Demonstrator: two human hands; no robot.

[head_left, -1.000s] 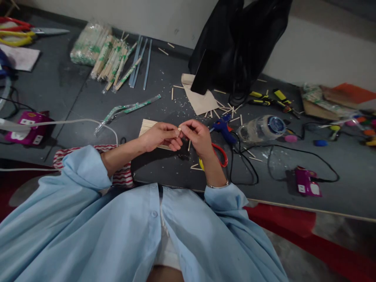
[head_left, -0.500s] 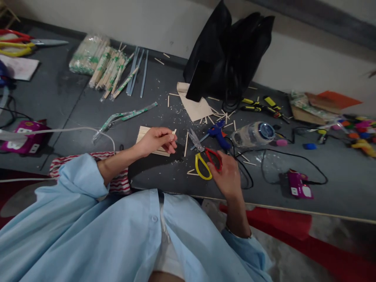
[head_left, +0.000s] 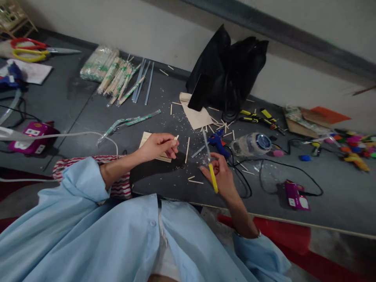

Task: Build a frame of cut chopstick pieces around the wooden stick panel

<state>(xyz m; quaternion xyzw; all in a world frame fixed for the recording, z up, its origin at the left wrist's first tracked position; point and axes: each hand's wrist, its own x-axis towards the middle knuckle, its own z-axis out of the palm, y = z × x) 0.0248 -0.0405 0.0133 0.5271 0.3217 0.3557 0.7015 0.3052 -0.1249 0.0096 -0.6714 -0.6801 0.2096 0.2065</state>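
Note:
My left hand (head_left: 160,146) is closed on a short wooden stick (head_left: 176,138), whose end pokes out between thumb and fingers. Beneath that hand lies a flat panel of sticks (head_left: 145,138) set side by side, partly covered. My right hand (head_left: 221,173) grips scissors, turned edge-on; the yellow handle (head_left: 213,178) faces me, the red one is hidden, and the blades (head_left: 206,143) point away. Between the hands a single stick (head_left: 187,150) rests on the dark table. A blue glue gun (head_left: 217,141) lies just past the scissors.
Wrapped chopsticks (head_left: 117,78) and glue sticks (head_left: 149,84) lie back left. A black bag (head_left: 226,66) leans on the wall. At right are a plastic bottle (head_left: 246,145), yellow-black cutters (head_left: 264,119), a purple box (head_left: 296,196) and black cable (head_left: 305,171). Another purple box (head_left: 35,137) sits left.
My right hand has rotated the scissors from flat, with both handle loops showing, to edge-on. The left hand keeps the stick in nearly the same place. The camera view has shifted slightly.

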